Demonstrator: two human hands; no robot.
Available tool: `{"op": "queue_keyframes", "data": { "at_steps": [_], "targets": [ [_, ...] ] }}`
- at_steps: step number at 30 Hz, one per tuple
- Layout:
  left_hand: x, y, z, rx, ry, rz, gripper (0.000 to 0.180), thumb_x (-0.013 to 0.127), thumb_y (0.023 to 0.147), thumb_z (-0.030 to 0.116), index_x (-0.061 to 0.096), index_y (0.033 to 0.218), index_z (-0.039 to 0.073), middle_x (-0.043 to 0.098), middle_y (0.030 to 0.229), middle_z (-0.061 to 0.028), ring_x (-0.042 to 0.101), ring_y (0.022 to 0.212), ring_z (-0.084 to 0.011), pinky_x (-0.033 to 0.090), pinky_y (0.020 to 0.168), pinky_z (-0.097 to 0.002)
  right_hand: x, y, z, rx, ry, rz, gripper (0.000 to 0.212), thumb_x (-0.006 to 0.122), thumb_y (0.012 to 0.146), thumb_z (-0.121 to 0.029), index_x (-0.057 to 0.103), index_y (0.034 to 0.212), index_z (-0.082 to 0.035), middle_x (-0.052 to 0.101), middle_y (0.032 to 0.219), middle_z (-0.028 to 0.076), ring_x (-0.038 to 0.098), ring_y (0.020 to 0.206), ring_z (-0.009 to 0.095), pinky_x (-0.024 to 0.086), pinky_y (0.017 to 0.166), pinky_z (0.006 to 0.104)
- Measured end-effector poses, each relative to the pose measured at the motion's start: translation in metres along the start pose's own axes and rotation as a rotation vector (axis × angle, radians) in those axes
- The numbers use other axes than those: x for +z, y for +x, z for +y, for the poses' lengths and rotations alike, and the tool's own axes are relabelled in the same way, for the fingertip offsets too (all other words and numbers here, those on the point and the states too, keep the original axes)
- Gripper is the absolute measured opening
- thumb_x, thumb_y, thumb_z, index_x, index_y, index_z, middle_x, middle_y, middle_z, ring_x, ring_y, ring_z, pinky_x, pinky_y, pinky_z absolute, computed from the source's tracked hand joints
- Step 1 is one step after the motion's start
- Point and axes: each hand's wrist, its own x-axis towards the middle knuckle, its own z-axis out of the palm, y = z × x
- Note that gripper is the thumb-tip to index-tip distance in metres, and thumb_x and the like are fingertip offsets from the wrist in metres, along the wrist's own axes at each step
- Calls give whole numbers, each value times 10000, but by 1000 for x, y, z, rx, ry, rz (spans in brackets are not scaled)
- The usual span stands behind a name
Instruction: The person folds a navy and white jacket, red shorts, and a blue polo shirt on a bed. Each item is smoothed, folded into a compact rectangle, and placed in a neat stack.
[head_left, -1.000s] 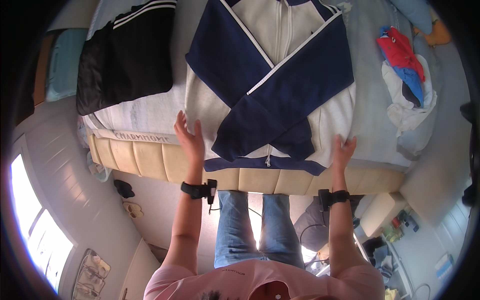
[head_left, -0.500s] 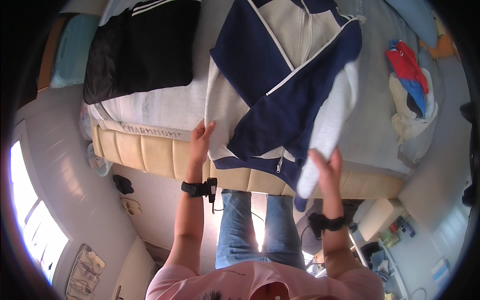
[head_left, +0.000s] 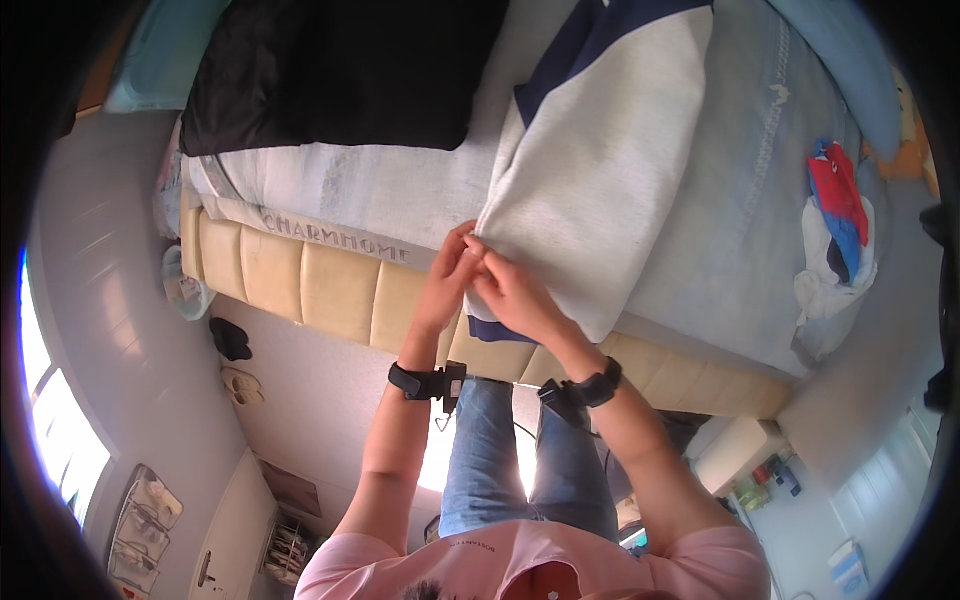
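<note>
I watch the left hand [head_left: 447, 288] and right hand [head_left: 515, 298] meet, fingertips pinching the left edge of a folded, light-grey and navy fabric jacket [head_left: 620, 150] on the grey-blue-sheeted bed [head_left: 725, 230]. Its far end is cut off; I can't make out contents in the pale-teal plastic bin [head_left: 155, 62], far left.

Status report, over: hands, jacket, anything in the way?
Left hand and right hand meet at left edge of the jacket; grip unclear. Jacket folded over, pale grey mostly up. Black garment left, apart from it; no obstruction visible.
</note>
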Motion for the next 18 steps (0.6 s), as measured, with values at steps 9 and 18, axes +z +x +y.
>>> {"op": "queue_keyframes", "data": {
  "at_steps": [9, 18],
  "targets": [
    [30, 8, 18, 436, 783, 357, 413, 771, 853, 152, 610, 1218, 50, 607, 1206, -135, 546, 1133, -351, 465, 962, -419, -184, 119, -18, -422, -651, 474, 413, 522, 911, 53, 655, 1256, -132, 660, 1085, 123, 678, 940, 322, 559, 824, 398],
    [76, 81, 45, 328, 591, 321, 231, 750, 869, 203, 674, 990, 22, 608, 741, -144, 565, 676, -327, 446, 849, -377, -240, 182, 2, -157, -1243, 385, 534, 501, 933, 16, 544, 1378, -276, 633, 1099, 101, 663, 957, 323, 545, 822, 417]
  ]
}}
